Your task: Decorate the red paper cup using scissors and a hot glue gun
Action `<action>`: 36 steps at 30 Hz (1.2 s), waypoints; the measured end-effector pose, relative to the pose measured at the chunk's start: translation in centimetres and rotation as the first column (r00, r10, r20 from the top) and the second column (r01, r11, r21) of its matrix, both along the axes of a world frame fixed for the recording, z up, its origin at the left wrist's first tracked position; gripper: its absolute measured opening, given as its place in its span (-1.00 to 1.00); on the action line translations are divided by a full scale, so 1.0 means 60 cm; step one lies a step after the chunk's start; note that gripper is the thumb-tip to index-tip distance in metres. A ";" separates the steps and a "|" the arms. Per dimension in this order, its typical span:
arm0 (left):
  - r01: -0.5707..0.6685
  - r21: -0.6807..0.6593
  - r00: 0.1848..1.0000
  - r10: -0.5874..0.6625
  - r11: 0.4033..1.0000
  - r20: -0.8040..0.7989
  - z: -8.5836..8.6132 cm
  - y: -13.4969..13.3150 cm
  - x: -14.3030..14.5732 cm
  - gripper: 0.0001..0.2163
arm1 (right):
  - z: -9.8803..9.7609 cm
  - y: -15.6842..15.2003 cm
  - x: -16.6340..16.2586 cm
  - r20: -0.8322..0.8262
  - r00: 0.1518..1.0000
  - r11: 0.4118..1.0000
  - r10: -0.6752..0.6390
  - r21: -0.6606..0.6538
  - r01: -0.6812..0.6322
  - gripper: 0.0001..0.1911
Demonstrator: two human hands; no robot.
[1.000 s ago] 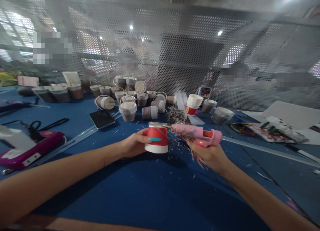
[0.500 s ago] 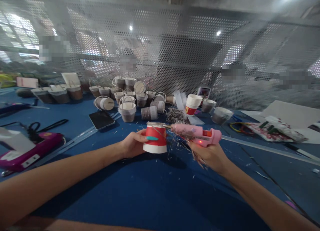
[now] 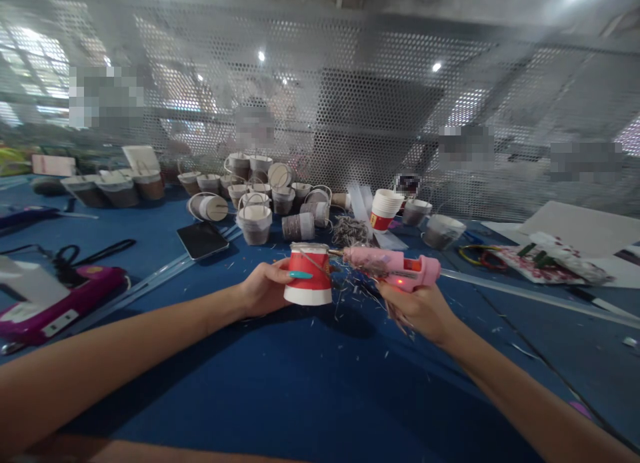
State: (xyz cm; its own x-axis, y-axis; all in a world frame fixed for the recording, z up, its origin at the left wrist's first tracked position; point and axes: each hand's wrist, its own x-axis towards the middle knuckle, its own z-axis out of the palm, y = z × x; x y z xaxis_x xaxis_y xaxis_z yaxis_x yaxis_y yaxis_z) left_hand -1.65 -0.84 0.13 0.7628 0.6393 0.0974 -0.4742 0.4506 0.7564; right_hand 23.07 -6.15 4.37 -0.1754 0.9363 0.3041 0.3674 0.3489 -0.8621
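My left hand (image 3: 264,288) is wrapped round an upside-down red and white paper cup (image 3: 308,280), held just above the blue table (image 3: 280,383). My right hand (image 3: 419,307) grips a pink glue gun (image 3: 395,265) lying sideways, its nozzle touching the cup's upper right edge. A small red light glows on the gun. Thin strands of twine hang from the gun and my right fingers.
Behind the cup lies a heap of twine-wrapped cups (image 3: 260,196), a stack of paper cups (image 3: 386,210) and a dark phone (image 3: 203,239). A magenta tool (image 3: 65,296) sits at the left. Papers and packets (image 3: 550,256) lie at the right. A perforated metal screen (image 3: 350,116) closes the back.
Cup and glue gun have shifted slightly left and up together; both hands keep their grip.
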 end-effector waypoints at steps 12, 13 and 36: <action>0.030 0.001 0.999 -0.030 1.000 0.044 -0.006 0.003 -0.004 -0.51 | -0.006 0.003 0.003 0.158 0.985 0.997 -0.076 0.044 0.070 -0.74; 0.027 0.001 0.999 -0.027 1.000 0.042 -0.005 0.003 -0.004 -0.51 | -0.009 0.006 0.007 0.211 0.972 0.994 -0.104 0.058 0.093 -0.73; -0.158 0.055 0.987 0.159 0.986 -0.028 0.003 -0.005 0.012 -0.54 | -0.027 -0.026 -0.020 0.441 0.755 0.824 -0.486 0.519 0.227 -0.40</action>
